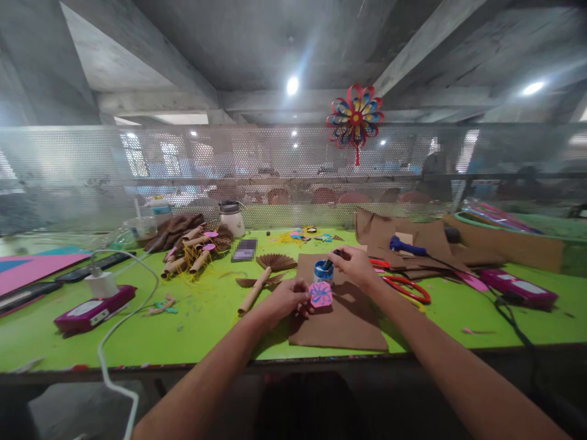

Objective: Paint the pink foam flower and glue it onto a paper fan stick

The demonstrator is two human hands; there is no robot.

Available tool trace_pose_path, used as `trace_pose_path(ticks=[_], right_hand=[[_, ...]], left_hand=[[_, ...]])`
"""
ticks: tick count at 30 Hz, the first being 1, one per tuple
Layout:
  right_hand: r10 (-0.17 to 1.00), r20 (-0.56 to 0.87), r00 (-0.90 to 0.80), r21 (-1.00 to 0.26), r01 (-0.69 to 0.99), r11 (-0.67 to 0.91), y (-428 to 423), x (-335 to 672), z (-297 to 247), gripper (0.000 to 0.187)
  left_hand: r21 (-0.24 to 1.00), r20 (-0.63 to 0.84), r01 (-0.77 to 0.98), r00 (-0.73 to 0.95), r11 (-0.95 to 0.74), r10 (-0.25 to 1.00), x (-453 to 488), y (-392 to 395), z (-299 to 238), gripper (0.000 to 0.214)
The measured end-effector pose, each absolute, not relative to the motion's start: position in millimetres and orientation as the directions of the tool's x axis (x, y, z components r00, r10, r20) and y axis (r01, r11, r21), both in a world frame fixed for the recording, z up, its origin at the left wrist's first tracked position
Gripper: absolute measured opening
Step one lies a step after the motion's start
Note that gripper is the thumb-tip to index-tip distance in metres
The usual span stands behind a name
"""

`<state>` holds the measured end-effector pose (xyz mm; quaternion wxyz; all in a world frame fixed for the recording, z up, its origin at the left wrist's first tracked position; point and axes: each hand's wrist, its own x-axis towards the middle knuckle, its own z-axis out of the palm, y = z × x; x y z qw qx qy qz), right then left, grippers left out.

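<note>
Between its fingertips, my left hand [293,298] holds a pink paper flower [321,294] painted with blue petal strokes. My right hand [355,266] pinches a dark-handled paintbrush [329,263], its lower end inside a small jar of blue paint [323,274]. The bristles are hidden in the jar. Under both hands lies a flat brown cardboard sheet [339,327]. Left of it rests a brown paper flower with a rolled tube stem [257,288] and a pleated fan top.
Red-handled scissors [408,288] and a blue glue gun [406,245] lie to the right, near brown cardboard pieces [431,238]. Purple power strips [96,308] sit on both sides, with a white cable trailing. Paper tube bundles [197,247] and a white jar [232,219] stand behind.
</note>
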<state>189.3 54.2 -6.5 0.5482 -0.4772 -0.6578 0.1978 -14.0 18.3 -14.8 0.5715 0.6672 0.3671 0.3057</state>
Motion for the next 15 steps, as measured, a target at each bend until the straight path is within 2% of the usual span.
trace_pose_path(ticks=[7, 15], right_hand=[[0.813, 0.579, 0.061, -0.722, 0.503, 0.476, 52.0, 189.7, -3.7, 0.033], [0.754, 0.644, 0.132, -0.703, 0.490, 0.515, 48.3, 188.8, 1.4, 0.031]], left_hand=[[0.985, -0.005, 0.149, 0.545, -0.091, 0.839, -14.3, 18.4, -15.2, 0.012], [0.982, 0.015, 0.148, 0.546, -0.114, 0.838, -12.8, 17.2, -13.3, 0.016]])
